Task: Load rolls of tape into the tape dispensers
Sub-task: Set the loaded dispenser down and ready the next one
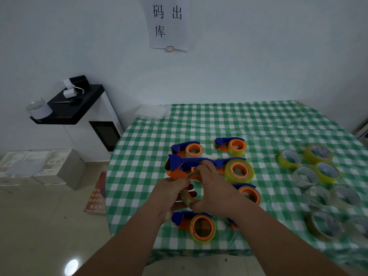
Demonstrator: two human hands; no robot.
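Left hand (169,193) and right hand (211,188) both curl round one dispenser (179,172) and its roll (189,197), lifted over the table (258,120) near its left edge. The roll looks light and stiff with a sticky strip, so grip its rim. Loaded dispensers crowd round; spare rolls (318,176) lie well right.

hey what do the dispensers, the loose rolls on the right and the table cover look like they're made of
Dispensers: likely hard moulded plastic, solid matte orange and blue.
Loose rolls: glossy translucent film, yellowish or clear, probably on card cores.
Table cover: green-and-white check, thin with a slight sheen; plastic sheet or cloth, can't tell.
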